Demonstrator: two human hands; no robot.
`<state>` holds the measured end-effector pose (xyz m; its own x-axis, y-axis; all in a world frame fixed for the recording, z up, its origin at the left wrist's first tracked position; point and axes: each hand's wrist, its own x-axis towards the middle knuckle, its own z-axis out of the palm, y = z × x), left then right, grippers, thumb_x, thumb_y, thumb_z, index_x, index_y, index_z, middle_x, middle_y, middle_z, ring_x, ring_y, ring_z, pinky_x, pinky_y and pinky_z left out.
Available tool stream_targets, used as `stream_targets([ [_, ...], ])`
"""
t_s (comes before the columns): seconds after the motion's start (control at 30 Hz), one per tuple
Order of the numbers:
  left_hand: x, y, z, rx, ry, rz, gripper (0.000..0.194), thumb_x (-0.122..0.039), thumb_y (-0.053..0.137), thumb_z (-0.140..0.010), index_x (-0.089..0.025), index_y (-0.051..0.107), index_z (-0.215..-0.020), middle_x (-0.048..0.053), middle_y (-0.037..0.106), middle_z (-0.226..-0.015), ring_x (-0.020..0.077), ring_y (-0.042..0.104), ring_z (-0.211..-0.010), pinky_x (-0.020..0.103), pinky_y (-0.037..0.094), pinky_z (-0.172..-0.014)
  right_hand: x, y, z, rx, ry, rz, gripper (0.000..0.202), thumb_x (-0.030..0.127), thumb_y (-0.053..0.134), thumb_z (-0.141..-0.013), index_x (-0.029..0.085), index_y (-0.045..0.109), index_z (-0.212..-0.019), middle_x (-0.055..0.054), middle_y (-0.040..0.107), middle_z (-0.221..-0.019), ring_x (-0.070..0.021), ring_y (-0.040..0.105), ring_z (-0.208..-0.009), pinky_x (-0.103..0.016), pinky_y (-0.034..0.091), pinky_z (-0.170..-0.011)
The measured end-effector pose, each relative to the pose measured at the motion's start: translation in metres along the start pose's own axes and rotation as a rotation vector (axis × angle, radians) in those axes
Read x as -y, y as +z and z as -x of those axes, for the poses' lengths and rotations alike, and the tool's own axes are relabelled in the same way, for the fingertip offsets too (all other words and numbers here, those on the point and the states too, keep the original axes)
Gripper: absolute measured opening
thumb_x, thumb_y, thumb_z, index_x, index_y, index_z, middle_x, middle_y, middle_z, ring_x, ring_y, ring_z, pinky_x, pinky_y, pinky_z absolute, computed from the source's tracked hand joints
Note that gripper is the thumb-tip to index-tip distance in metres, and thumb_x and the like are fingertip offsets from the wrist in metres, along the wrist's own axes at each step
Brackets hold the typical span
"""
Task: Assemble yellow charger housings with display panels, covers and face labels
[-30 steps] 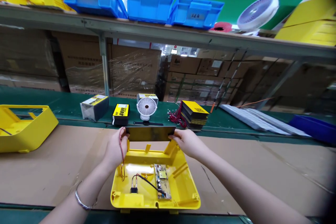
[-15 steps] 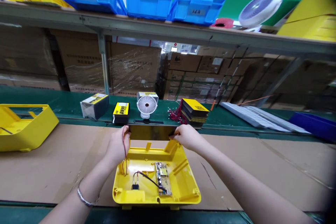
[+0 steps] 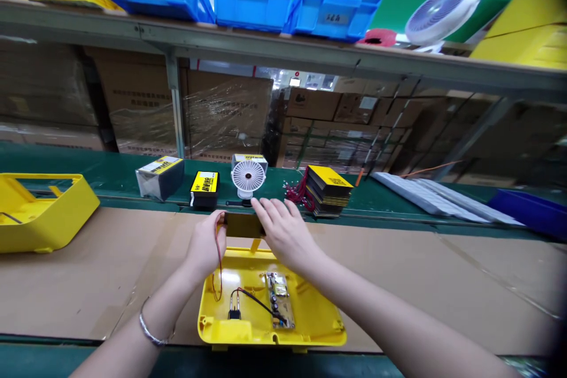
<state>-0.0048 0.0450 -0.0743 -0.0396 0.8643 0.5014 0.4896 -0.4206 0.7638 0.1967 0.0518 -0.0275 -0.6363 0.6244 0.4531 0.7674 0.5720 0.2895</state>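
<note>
In the middle of the bench lies a yellow plastic housing (image 3: 305, 313), its open side up. Inside sit a circuit board (image 3: 280, 301) and a small black socket (image 3: 234, 309) joined by dark wires. My left hand (image 3: 207, 245) pinches the left end of a dark flat panel (image 3: 243, 225), held upright at the housing's far edge. A thin red and black wire (image 3: 218, 260) hangs from that end. My right hand (image 3: 290, 236) rests over the panel's right part with fingers stretched out; its thumb is hidden, and it covers that end of the panel.
Behind stand a stack of yellow-topped panels (image 3: 328, 189) with red wires, a small white fan (image 3: 248, 177), a black and yellow box (image 3: 205, 189) and a grey wrapped box (image 3: 160, 178). Another yellow housing (image 3: 48, 224) is at left. Blue bins (image 3: 252, 3) line the shelf above.
My right hand has let go of the panel's right end and moved left over it, fingers now extended. The housing has shifted slightly right. My left hand keeps its pinch.
</note>
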Motion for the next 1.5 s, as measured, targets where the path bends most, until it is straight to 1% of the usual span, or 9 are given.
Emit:
stream_targets([
  [0.23,-0.002,-0.002,0.000,0.032,-0.051,-0.042,0.027,-0.009,0.047,-0.072,-0.021,0.061,-0.091,0.001,0.067,-0.091,0.0172,0.061,-0.087,0.031,0.047,-0.082,-0.001,0.021,-0.005,0.314,0.022,-0.189,0.053,0.014,0.046,-0.083,0.024,0.038,-0.134,-0.008,0.062,-0.110,-0.0211,0.057,-0.096,-0.031,0.041,-0.078],
  [0.37,-0.006,-0.001,0.000,0.035,-0.056,-0.082,0.028,-0.008,0.048,-0.070,-0.023,0.062,-0.090,0.001,0.066,-0.094,0.0181,0.059,-0.091,0.033,0.045,-0.084,-0.017,0.010,-0.018,0.427,0.127,-0.221,0.027,0.037,0.047,-0.086,0.021,0.069,-0.088,-0.008,0.069,-0.079,-0.0207,0.062,-0.071,-0.028,0.040,-0.061],
  [0.67,-0.006,-0.004,0.001,0.043,0.001,-0.180,0.025,-0.011,0.054,-0.072,-0.024,0.061,-0.093,0.003,0.061,-0.101,0.0192,0.056,-0.095,0.033,0.045,-0.084,-0.012,0.016,-0.016,0.323,0.219,-0.194,0.025,0.042,0.058,-0.079,0.018,0.063,-0.073,-0.008,0.066,-0.079,-0.0212,0.060,-0.073,-0.027,0.038,-0.060],
  [0.83,-0.038,-0.011,0.017,-0.049,0.061,-0.422,0.022,-0.037,0.050,-0.082,-0.022,0.061,-0.093,0.009,0.056,-0.092,0.0254,0.053,-0.088,0.036,0.043,-0.073,0.001,0.000,-0.016,0.166,0.124,-0.265,0.029,0.043,0.047,-0.087,0.020,0.065,-0.090,-0.006,0.066,-0.085,-0.0189,0.056,-0.087,-0.027,0.039,-0.076],
  [0.9,-0.059,-0.015,0.028,0.064,0.101,-0.468,0.025,-0.038,0.044,-0.086,-0.022,0.060,-0.076,0.006,0.056,-0.076,0.0209,0.054,-0.071,0.032,0.041,-0.062,0.012,-0.003,-0.021,0.131,0.116,-0.347,0.041,0.045,0.036,-0.091,0.020,0.067,-0.081,-0.005,0.067,-0.078,-0.0169,0.056,-0.078,-0.027,0.038,-0.071],
  [1.07,-0.098,-0.026,0.042,0.769,0.169,-0.021,0.019,-0.019,0.050,-0.082,-0.029,0.066,-0.087,-0.002,0.067,-0.087,0.0146,0.060,-0.079,0.025,0.046,-0.074,0.035,0.006,-0.029,0.453,0.066,-0.678,0.028,0.042,0.052,-0.082,0.023,0.071,-0.087,-0.002,0.072,-0.082,-0.0147,0.060,-0.065,-0.023,0.039,-0.058],
  [1.13,-0.092,-0.030,0.031,0.742,0.121,0.062,0.031,-0.012,0.048,-0.080,-0.032,0.065,-0.095,-0.006,0.067,-0.096,0.0122,0.060,-0.090,0.022,0.045,-0.083,0.037,0.010,-0.029,0.476,0.043,-0.712,0.023,0.030,0.054,-0.079,0.023,0.070,-0.095,-0.002,0.072,-0.087,-0.0159,0.063,-0.071,-0.022,0.041,-0.061],
  [1.27,-0.042,-0.034,-0.014,0.329,-0.092,-0.085,0.026,-0.024,0.042,-0.084,-0.022,0.064,-0.098,0.004,0.066,-0.101,0.0178,0.060,-0.093,0.030,0.047,-0.081,0.033,0.011,-0.026,0.439,0.016,-0.679,0.035,0.017,0.044,-0.082,0.025,0.065,-0.108,-0.003,0.069,-0.100,-0.0183,0.064,-0.083,-0.025,0.043,-0.071],
  [1.5,0.008,-0.033,-0.063,0.618,-0.153,-0.261,0.011,-0.023,0.068,-0.071,-0.013,0.064,-0.071,0.000,0.063,-0.064,0.0113,0.058,-0.059,0.025,0.048,-0.057,0.028,0.004,-0.014,0.386,-0.150,-0.307,0.047,0.015,0.047,-0.081,0.034,0.051,-0.124,-0.003,0.070,-0.083,-0.0201,0.064,-0.072,-0.027,0.042,-0.061],
])
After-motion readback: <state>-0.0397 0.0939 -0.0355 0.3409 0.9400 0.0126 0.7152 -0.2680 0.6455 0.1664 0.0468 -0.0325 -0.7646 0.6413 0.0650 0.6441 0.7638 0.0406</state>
